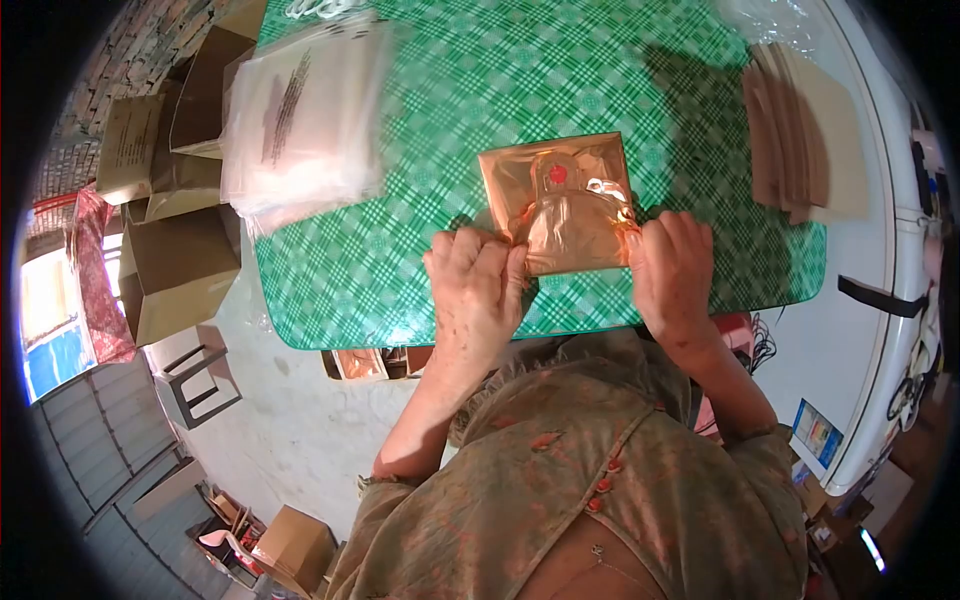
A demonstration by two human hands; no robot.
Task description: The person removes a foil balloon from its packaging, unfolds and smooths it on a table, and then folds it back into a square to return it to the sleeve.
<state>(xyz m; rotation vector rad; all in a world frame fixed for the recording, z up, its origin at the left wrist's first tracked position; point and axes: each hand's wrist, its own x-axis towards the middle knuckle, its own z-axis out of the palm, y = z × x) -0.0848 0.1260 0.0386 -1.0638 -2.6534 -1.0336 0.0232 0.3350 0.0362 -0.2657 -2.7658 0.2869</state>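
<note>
A shiny copper-coloured foil package (572, 240), roughly square, lies on the green checked tablecloth (450, 110) in front of me. Near its far side is a rounded tab with a red mark, and the foil is creased at both near sides. My left hand (472, 285) is closed on its left edge, thumb and fingers pinched together. On the opposite edge, my right hand (672, 270) is closed in a similar pinch. Exactly how much foil sits between the fingers is hidden.
At the table's left lies a stack of clear plastic bags (305, 120). Brown flat sheets (785, 130) are piled at the right. Open cardboard boxes (185, 260) stand left of the table, and a grey frame (200, 378) is on the floor.
</note>
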